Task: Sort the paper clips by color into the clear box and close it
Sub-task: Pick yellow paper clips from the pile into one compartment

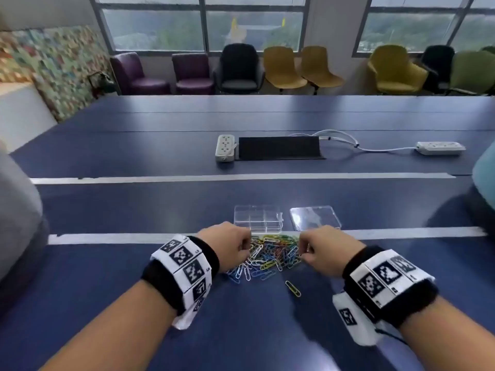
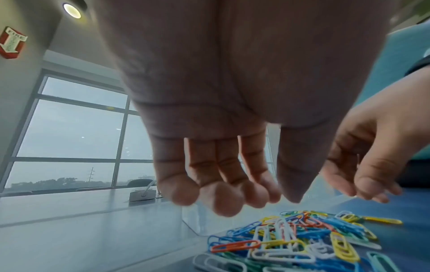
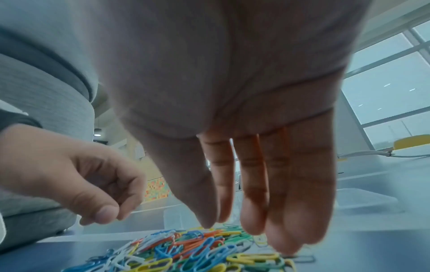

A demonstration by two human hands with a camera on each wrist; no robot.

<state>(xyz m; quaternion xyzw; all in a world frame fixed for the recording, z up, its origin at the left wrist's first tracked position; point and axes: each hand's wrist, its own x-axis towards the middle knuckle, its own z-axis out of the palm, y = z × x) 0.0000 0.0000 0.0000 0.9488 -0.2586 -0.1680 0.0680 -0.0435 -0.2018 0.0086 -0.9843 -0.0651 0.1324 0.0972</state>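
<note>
Both hands, left hand (image 1: 227,243) and right hand (image 1: 325,249), hover loose-fingered (holding nothing) over the paper clips (image 1: 270,254); best pinch one color at a time for the clear box (image 1: 258,218).

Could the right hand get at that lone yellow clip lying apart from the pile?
Probably yes. The lone yellow clip lies on bare table nearer the person than the pile, and the right hand hovers close by with nothing between them.

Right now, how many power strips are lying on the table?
2. One power strip lies at the left end of the black mat; the other power strip lies far right, on a white cable. None looks hidden.
</note>
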